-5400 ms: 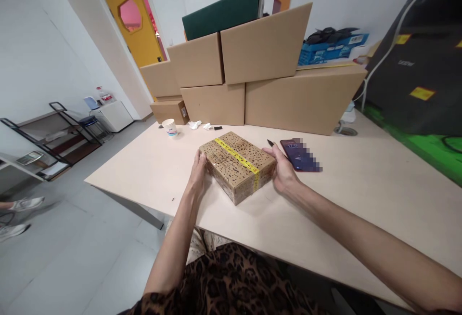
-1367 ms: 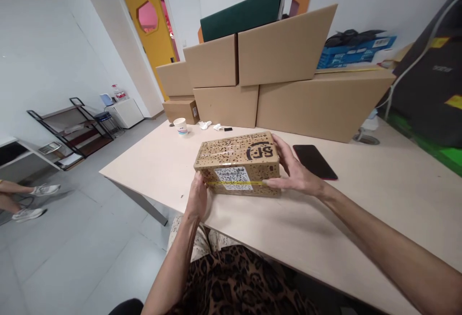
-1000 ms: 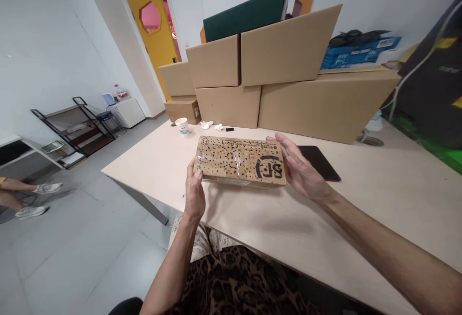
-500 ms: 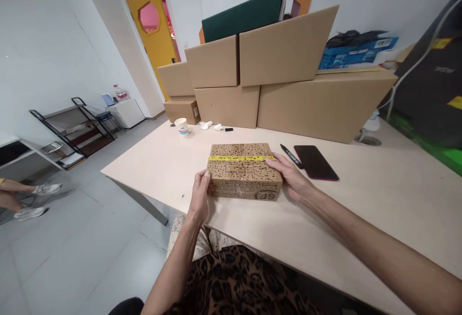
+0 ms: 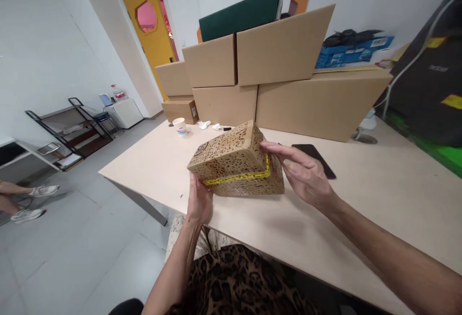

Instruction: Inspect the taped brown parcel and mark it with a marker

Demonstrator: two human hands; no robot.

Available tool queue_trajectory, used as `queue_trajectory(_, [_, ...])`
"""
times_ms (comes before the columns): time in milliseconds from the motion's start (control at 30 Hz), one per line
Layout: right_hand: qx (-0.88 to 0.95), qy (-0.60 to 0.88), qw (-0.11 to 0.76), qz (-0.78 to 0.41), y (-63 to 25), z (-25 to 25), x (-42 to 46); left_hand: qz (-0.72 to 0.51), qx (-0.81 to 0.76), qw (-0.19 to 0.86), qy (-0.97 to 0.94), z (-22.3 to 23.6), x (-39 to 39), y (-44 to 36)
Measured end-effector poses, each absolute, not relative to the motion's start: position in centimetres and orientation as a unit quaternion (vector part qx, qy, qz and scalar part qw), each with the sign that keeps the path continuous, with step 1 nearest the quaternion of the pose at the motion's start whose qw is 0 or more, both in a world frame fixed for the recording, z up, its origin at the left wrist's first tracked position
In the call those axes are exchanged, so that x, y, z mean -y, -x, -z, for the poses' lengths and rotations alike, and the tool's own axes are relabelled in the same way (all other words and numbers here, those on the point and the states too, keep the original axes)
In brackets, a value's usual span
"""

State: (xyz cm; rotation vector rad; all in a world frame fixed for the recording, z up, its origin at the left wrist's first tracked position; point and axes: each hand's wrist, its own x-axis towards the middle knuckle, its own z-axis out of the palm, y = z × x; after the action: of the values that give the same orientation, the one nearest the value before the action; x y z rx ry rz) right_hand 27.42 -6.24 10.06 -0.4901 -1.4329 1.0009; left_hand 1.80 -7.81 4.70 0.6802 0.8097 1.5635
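Observation:
A small cardboard box with dark printed specks and a strip of yellow tape is tilted above the table's near side. My left hand grips its lower left corner, with some fingers hidden behind the box. At the right end, my right hand has its fingertips against the upper edge and the thumb beside the taped side. Just behind the right hand lies a dark phone, partly covered by the fingers.
Large cardboard boxes are stacked along the table's back, a green box-like item on top. A paper cup and crumpled white tissues stand near the back left. A person's legs show at far left.
The box has been turned and tipped up off the flat, so its taped face now tilts toward me. My right hand has shifted its hold, and the black marker is now mostly hidden.

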Motion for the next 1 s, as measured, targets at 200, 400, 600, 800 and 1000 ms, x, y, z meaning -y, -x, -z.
queue_trajectory(200, [0.62,0.18,0.633,-0.426,-26.8,-10.1,6.8,-0.709,-0.311,0.571,-0.272,-5.5,7.6,0.6])
queue_trajectory(400, [0.449,0.348,0.671,-0.475,-26.1,-7.6,4.3,-0.754,-0.313,0.498,-0.293,-5.2,7.4,1.4])
queue_trajectory(600, [0.403,0.442,0.603,-0.529,-26.1,-3.8,2.7,-0.744,-0.321,0.466,-0.356,-5.1,8.5,0.2])
queue_trajectory(800, [0.414,0.405,0.624,-0.524,-25.7,-3.9,3.0,-0.761,-0.282,0.449,-0.373,-5.2,8.7,0.6])
queue_trajectory(1000, [0.473,0.347,0.663,-0.465,-25.7,-4.7,3.9,-0.82,-0.252,0.441,-0.265,-4.6,7.8,2.7])
